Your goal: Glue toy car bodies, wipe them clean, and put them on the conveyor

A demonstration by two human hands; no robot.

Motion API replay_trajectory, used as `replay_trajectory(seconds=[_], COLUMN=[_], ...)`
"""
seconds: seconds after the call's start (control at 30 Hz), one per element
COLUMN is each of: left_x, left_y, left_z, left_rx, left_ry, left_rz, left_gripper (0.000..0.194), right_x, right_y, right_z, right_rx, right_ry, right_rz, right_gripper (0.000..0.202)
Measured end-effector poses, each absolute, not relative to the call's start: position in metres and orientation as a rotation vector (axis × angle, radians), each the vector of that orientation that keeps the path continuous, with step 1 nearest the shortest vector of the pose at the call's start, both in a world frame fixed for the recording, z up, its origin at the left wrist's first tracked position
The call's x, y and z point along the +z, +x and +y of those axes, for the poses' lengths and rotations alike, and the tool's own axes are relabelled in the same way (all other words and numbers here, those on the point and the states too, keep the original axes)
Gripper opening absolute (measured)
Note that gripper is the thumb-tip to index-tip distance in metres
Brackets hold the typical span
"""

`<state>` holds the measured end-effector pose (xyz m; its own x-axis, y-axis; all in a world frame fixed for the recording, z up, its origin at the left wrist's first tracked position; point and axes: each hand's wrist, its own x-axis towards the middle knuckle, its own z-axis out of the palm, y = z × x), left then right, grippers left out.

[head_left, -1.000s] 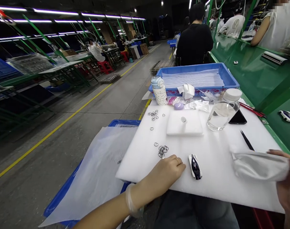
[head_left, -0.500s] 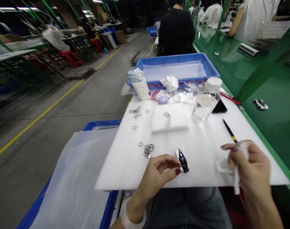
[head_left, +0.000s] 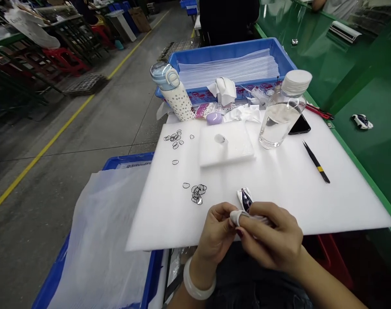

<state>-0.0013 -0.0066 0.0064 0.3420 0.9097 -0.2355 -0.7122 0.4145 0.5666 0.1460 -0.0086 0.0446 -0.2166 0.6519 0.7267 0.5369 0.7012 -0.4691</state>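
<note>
Both hands meet above the front edge of the white foam sheet (head_left: 295, 189). My right hand (head_left: 272, 234) is closed on a white cloth (head_left: 237, 216), part of which wraps round its index fingertip. Close against it, my left hand (head_left: 216, 234) pinches finger and thumb together under the cloth; what it holds is hidden. Just behind the fingers lies a small white and dark toy car (head_left: 245, 197), partly covered by the hands. Thin black-edged rings (head_left: 198, 194) form a loose pile to the left, with more rings (head_left: 175, 136) farther back.
A foam block (head_left: 227, 150) bears a small clear piece. Behind stand a clear bottle (head_left: 275, 124), a dotted flask (head_left: 178, 101) and a blue tray (head_left: 227, 51). Black tweezers (head_left: 316, 162) lie right. A blue bin (head_left: 153, 274) stands below left; another toy car (head_left: 362, 121) sits on the green bench.
My right hand has come left with the white cloth to meet my left hand. The toy car is now partly covered. The view has tilted down.
</note>
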Motion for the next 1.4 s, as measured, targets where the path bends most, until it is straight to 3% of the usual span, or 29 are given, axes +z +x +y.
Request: replay_trajectory(seconds=[0.27, 0.47, 0.67, 0.8, 1.4], left_x=[0.006, 0.009, 0.007, 0.005, 0.001], left_y=[-0.001, -0.006, -0.008, 0.006, 0.004], left_z=[-0.007, -0.007, -0.01, -0.011, -0.01], left_rx=[1.06, 1.078, 1.334, 1.328, 1.121], left_ry=[0.48, 0.602, 1.6, 2.077, 1.95], left_rz=[0.543, 0.629, 1.331, 1.331, 1.485], left_gripper=[0.019, 0.02, 0.018, 0.019, 0.025], right_x=[0.058, 0.045, 0.02, 0.013, 0.016], right_y=[0.181, 0.18, 0.186, 0.186, 0.188], right_z=[-0.01, -0.006, 0.0, 0.001, 0.003], right_rx=[0.061, 0.229, 0.46, 0.566, 0.739], right_ry=[-1.058, -1.09, -1.361, -1.374, -1.426], right_rz=[-1.946, -1.808, -1.665, -1.745, -1.955], right_gripper=[0.008, 0.014, 0.01, 0.009, 0.01])
